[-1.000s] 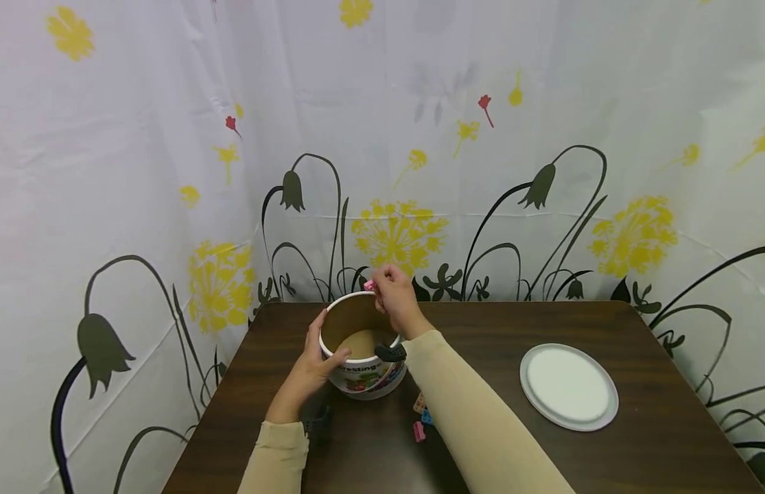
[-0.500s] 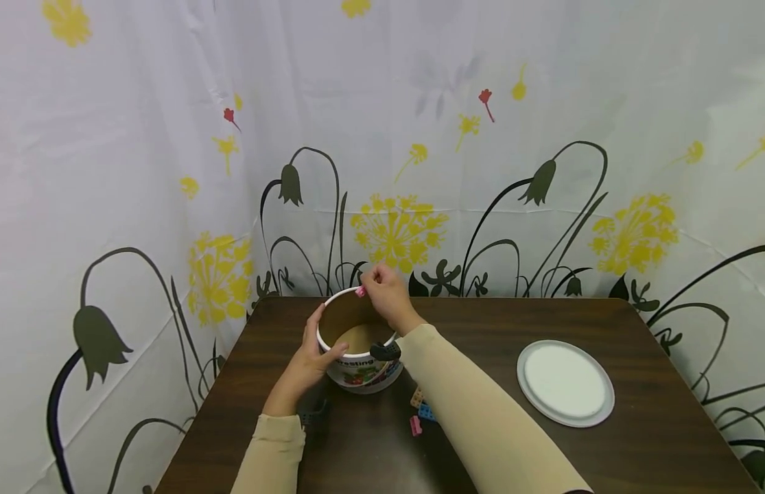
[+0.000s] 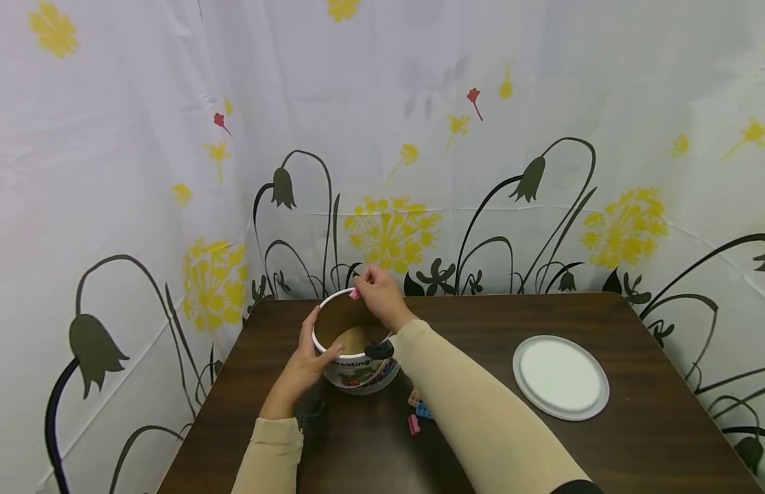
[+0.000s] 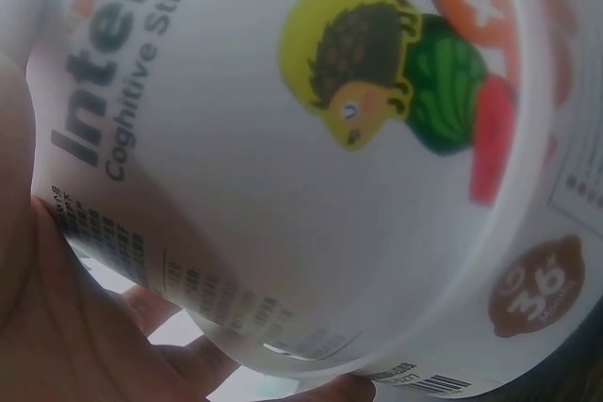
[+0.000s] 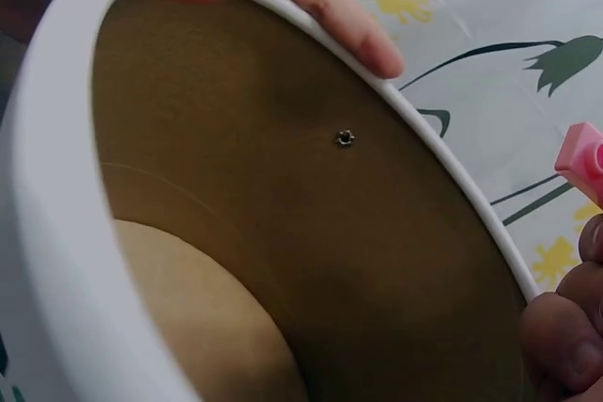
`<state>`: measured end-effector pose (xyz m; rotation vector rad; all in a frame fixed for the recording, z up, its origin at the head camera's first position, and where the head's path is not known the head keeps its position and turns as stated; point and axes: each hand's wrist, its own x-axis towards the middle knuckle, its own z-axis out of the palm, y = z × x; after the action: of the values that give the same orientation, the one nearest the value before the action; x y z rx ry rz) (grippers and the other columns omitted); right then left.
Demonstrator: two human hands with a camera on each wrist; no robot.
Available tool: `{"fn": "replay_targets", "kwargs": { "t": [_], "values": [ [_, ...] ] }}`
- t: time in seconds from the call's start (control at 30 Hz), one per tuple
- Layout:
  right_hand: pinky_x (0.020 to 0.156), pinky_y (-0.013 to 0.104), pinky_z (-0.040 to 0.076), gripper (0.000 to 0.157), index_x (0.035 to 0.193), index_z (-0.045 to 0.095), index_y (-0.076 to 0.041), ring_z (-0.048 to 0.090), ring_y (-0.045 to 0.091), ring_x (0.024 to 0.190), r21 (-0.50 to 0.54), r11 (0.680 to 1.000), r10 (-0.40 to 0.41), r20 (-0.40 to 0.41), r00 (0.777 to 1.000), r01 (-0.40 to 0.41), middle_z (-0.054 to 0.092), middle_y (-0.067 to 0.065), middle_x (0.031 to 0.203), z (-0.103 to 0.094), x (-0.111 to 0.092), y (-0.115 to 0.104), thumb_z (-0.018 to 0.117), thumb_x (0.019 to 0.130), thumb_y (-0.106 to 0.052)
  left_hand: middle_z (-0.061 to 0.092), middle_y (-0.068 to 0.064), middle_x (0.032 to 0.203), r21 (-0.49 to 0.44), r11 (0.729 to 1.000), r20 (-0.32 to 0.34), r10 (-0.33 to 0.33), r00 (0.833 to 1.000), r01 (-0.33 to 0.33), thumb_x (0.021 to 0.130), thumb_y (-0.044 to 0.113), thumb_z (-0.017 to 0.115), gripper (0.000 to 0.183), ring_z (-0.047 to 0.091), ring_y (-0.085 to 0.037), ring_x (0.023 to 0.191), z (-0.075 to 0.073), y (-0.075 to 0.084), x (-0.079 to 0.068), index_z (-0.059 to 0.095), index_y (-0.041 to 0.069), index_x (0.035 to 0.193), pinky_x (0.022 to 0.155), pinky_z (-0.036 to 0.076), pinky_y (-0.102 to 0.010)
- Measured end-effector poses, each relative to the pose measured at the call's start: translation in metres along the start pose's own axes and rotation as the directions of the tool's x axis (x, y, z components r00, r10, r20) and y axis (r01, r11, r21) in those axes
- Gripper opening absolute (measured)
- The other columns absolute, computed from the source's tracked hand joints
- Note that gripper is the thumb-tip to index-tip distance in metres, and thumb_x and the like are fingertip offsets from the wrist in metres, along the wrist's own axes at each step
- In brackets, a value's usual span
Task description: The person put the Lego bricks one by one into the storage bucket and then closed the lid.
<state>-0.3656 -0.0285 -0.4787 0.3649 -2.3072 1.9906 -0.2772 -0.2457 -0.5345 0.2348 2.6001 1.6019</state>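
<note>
A white printed tub [image 3: 357, 376] with a bare brown inside stands on the table, its mouth turned toward me. My left hand [image 3: 300, 365] grips its left side, thumb over the near rim and fingers along the outer wall. In the left wrist view the tub's printed wall [image 4: 311, 223] fills most of the picture. My right hand [image 3: 382, 298] pinches a small pink toy brick [image 3: 355, 294] at the far rim. The right wrist view shows that pink brick [image 5: 582, 159] at its right edge, with curled fingers [image 5: 563, 336] right at the rim.
Another pink brick [image 3: 414, 425], a blue brick [image 3: 423, 410] and a tan brick [image 3: 414, 396] lie right of the tub, partly beside my right sleeve. A round white lid [image 3: 561, 377] lies farther right. Behind the table [image 3: 468, 322] hangs a flowered curtain [image 3: 419, 137].
My right hand has moved slightly left and lower with the pink brick, from just above the far rim to level with it. My left hand keeps its grip on the tub.
</note>
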Motion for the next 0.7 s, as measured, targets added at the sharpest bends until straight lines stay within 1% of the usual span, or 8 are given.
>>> {"fn": "replay_targets", "kwargs": {
  "t": [0.1,0.17,0.27,0.3,0.33,0.43,0.53,0.7],
  "values": [
    [0.066,0.029,0.043,0.027,0.081,0.054,-0.016,0.049,0.015,0.071,-0.016,1.000,-0.004,0.005,1.000,0.004,0.052,-0.004,0.074,0.0008,-0.0004,-0.0014,0.065,0.106,-0.021,0.011,-0.022,0.179,-0.004,1.000,0.005,-0.002,1.000,0.002,0.100,0.040,0.072,0.102,0.030,-0.054,0.158,-0.0006,-0.0006,0.0002,0.003,0.030,0.174,0.127,0.025,-0.073],
    [0.067,0.029,0.044,0.027,0.082,0.055,-0.014,0.053,0.015,0.072,0.006,1.000,0.003,0.005,1.000,-0.003,0.056,-0.004,0.074,0.0016,-0.0008,-0.0015,0.064,0.107,-0.020,0.011,-0.022,0.179,-0.001,1.000,0.007,-0.005,1.000,0.005,0.099,0.042,0.072,0.103,0.030,-0.054,0.158,-0.0009,-0.0008,0.0000,0.003,0.030,0.174,0.127,0.026,-0.073],
    [0.071,0.029,0.050,0.029,0.087,0.056,-0.010,0.061,0.017,0.073,0.100,0.994,0.039,0.003,0.999,-0.039,0.059,-0.003,0.077,0.0024,-0.0005,-0.0011,0.058,0.111,-0.024,0.011,-0.021,0.179,0.009,1.000,0.002,-0.008,1.000,0.008,0.099,0.044,0.073,0.103,0.032,-0.054,0.157,-0.0017,-0.0010,-0.0003,0.003,0.031,0.174,0.127,0.027,-0.073],
    [0.070,0.031,0.054,0.031,0.088,0.056,-0.008,0.063,0.020,0.073,0.130,0.990,0.053,0.003,0.999,-0.053,0.059,-0.002,0.078,0.0025,-0.0005,-0.0012,0.056,0.113,-0.027,0.011,-0.021,0.179,0.011,1.000,-0.001,-0.007,1.000,0.007,0.099,0.044,0.073,0.103,0.032,-0.054,0.156,-0.0020,-0.0011,-0.0002,0.003,0.031,0.174,0.126,0.027,-0.073],
    [0.072,0.031,0.054,0.032,0.089,0.056,-0.008,0.064,0.019,0.075,0.132,0.990,0.057,-0.005,0.998,-0.056,0.058,-0.003,0.080,0.0024,-0.0002,-0.0015,0.053,0.114,-0.029,0.011,-0.021,0.179,0.009,1.000,-0.002,-0.005,1.000,0.005,0.099,0.042,0.073,0.103,0.032,-0.054,0.156,-0.0023,-0.0012,0.0001,0.003,0.030,0.174,0.127,0.027,-0.073],
    [0.072,0.033,0.049,0.037,0.086,0.053,-0.011,0.056,0.020,0.074,0.101,0.994,0.050,-0.022,0.999,-0.047,0.048,-0.001,0.080,0.0013,0.0001,-0.0031,0.051,0.114,-0.034,0.011,-0.021,0.179,-0.002,1.000,-0.003,0.002,1.000,-0.002,0.099,0.039,0.072,0.102,0.031,-0.053,0.157,-0.0024,-0.0012,0.0013,0.004,0.029,0.174,0.127,0.026,-0.072],
    [0.072,0.032,0.039,0.039,0.079,0.049,-0.017,0.046,0.018,0.077,0.014,1.000,0.010,-0.035,0.999,-0.009,0.043,-0.001,0.080,0.0006,0.0004,-0.0036,0.052,0.114,-0.034,0.011,-0.021,0.179,-0.012,1.000,-0.003,0.000,1.000,0.000,0.099,0.038,0.072,0.102,0.030,-0.052,0.158,-0.0019,-0.0006,0.0017,0.004,0.028,0.174,0.128,0.024,-0.072],
    [0.067,0.031,0.037,0.042,0.076,0.046,-0.018,0.043,0.017,0.072,0.010,1.000,0.018,-0.040,0.999,-0.018,0.041,-0.003,0.075,0.0005,0.0019,-0.0033,0.054,0.113,-0.036,0.011,-0.022,0.179,-0.007,1.000,-0.007,-0.005,1.000,0.005,0.098,0.042,0.073,0.103,0.031,-0.053,0.157,-0.0025,0.0019,0.0016,0.004,0.029,0.174,0.127,0.025,-0.073]
  ]
}}
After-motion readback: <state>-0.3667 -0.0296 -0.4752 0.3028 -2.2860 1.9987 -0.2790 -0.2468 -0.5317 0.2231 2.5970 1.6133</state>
